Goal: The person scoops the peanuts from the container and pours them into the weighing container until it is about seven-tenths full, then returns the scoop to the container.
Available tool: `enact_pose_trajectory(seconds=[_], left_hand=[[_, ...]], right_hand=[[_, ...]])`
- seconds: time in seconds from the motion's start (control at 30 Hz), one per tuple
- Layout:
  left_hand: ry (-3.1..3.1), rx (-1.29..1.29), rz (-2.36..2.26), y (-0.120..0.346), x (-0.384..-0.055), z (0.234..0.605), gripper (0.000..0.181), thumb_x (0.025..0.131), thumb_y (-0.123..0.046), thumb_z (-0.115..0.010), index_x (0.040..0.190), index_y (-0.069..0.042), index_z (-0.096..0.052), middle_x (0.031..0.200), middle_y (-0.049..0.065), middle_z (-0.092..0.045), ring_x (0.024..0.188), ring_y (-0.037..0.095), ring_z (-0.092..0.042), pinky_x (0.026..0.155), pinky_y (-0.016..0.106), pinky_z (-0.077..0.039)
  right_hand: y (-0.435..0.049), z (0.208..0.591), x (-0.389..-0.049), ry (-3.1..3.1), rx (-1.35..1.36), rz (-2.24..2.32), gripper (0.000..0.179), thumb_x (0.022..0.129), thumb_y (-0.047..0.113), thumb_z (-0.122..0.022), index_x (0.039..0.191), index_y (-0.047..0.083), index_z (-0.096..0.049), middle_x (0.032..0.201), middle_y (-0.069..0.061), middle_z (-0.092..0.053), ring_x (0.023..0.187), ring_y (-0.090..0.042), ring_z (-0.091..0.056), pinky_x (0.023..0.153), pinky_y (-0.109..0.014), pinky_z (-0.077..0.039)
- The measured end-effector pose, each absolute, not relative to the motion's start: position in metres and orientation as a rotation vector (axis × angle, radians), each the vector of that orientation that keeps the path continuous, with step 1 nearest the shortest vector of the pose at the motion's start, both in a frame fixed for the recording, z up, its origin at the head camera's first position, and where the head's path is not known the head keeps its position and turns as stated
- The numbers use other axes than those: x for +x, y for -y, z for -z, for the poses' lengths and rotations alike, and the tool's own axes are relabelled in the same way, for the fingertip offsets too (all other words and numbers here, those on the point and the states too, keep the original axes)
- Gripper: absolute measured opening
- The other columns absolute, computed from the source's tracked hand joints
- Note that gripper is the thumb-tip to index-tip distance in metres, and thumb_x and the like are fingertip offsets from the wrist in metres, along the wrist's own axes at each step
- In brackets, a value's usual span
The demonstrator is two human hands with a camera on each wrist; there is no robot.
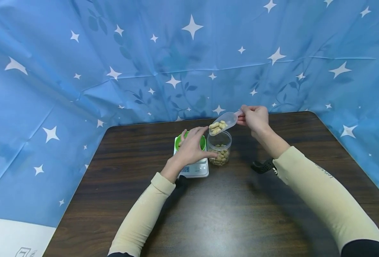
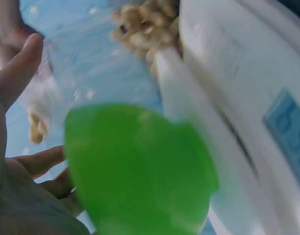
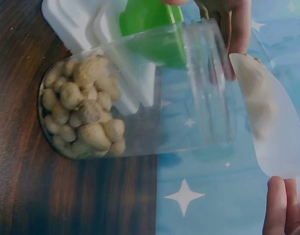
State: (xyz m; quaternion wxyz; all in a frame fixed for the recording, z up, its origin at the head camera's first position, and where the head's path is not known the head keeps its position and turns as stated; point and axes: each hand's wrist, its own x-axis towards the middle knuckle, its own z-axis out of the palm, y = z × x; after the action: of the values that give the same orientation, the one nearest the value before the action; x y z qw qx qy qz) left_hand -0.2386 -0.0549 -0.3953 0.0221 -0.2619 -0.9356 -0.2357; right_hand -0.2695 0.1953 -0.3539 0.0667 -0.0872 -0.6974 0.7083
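A translucent plastic scoop (image 1: 230,119) filled with peanuts in the shell (image 1: 217,127) is held by its handle in my right hand (image 1: 255,118), tilted above the mouth of a clear jar (image 1: 226,141). More peanuts (image 3: 86,107) fill the jar's lower part. Left of the jar, a green bowl (image 1: 203,143) stands on a white kitchen scale (image 1: 198,173) with a digital display. My left hand (image 1: 191,147) spreads over and beside the bowl, its thumb reaching toward the jar. In the left wrist view the fingers (image 2: 39,161) are spread by the bowl; whether they touch it I cannot tell.
Everything stands on a dark wooden table (image 1: 215,221), near its back edge. A blue cloth with white stars (image 1: 176,53) hangs behind it. A black strap (image 1: 262,166) hangs at the right wrist.
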Motion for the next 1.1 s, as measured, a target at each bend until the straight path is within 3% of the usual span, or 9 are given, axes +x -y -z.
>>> enact_pose_trajectory(seconds=[0.17, 0.37, 0.53, 0.8, 0.97, 1.1], left_hand=[[2.906, -0.727, 0.814, 0.083, -0.237, 0.391, 0.105, 0.075, -0.051, -0.09, 0.159, -0.012, -0.039, 0.162, 0.011, -0.032, 0.15, 0.029, -0.025, 0.118, 0.062, -0.005], [2.996, -0.677, 0.944, 0.12, -0.238, 0.395, 0.113, 0.076, -0.049, -0.09, 0.163, -0.015, -0.027, 0.166, 0.014, -0.022, 0.152, 0.035, -0.019, 0.117, 0.063, -0.007], [3.067, -0.655, 0.987, 0.134, -0.242, 0.402, 0.118, 0.076, -0.052, -0.089, 0.165, -0.012, -0.02, 0.164, 0.016, -0.028, 0.149, 0.038, -0.027, 0.115, 0.066, -0.013], [3.105, -0.621, 1.025, 0.133, -0.242, 0.407, 0.116, 0.078, -0.05, -0.088, 0.163, -0.006, -0.023, 0.161, 0.017, -0.033, 0.145, 0.035, -0.036, 0.113, 0.068, -0.018], [3.089, -0.608, 1.03, 0.132, -0.242, 0.407, 0.116, 0.076, -0.05, -0.089, 0.163, -0.007, -0.025, 0.16, 0.016, -0.036, 0.144, 0.033, -0.038, 0.113, 0.068, -0.019], [3.081, -0.614, 1.041, 0.133, -0.243, 0.407, 0.117, 0.076, -0.05, -0.09, 0.163, -0.007, -0.025, 0.16, 0.016, -0.036, 0.145, 0.033, -0.037, 0.113, 0.069, -0.018]], right_hand=[[-0.187, 0.35, -0.272, 2.047, -0.218, -2.16, 0.04, 0.108, 0.019, -0.053, 0.127, -0.017, -0.059, 0.073, -0.002, -0.069, 0.066, -0.008, -0.07, 0.068, -0.024, -0.059], [-0.17, 0.352, -0.274, 2.029, -0.15, -2.145, 0.037, 0.108, 0.018, -0.054, 0.12, -0.016, -0.063, 0.074, -0.004, -0.07, 0.067, -0.01, -0.07, 0.07, -0.026, -0.059], [-0.153, 0.355, -0.277, 2.059, -0.136, -2.076, 0.034, 0.108, 0.019, -0.055, 0.115, -0.013, -0.064, 0.077, -0.006, -0.07, 0.069, -0.011, -0.071, 0.072, -0.028, -0.06], [-0.13, 0.358, -0.277, 2.224, 0.025, -1.77, 0.034, 0.108, 0.023, -0.056, 0.116, -0.007, -0.068, 0.087, -0.019, -0.074, 0.072, -0.018, -0.073, 0.071, -0.034, -0.061], [-0.123, 0.355, -0.274, 2.226, 0.164, -1.577, 0.032, 0.107, 0.024, -0.058, 0.112, -0.005, -0.069, 0.087, -0.018, -0.075, 0.08, -0.029, -0.074, 0.07, -0.035, -0.061], [-0.125, 0.35, -0.272, 2.16, 0.246, -1.507, 0.033, 0.107, 0.025, -0.057, 0.111, -0.006, -0.069, 0.085, -0.016, -0.075, 0.082, -0.03, -0.074, 0.069, -0.032, -0.061]])
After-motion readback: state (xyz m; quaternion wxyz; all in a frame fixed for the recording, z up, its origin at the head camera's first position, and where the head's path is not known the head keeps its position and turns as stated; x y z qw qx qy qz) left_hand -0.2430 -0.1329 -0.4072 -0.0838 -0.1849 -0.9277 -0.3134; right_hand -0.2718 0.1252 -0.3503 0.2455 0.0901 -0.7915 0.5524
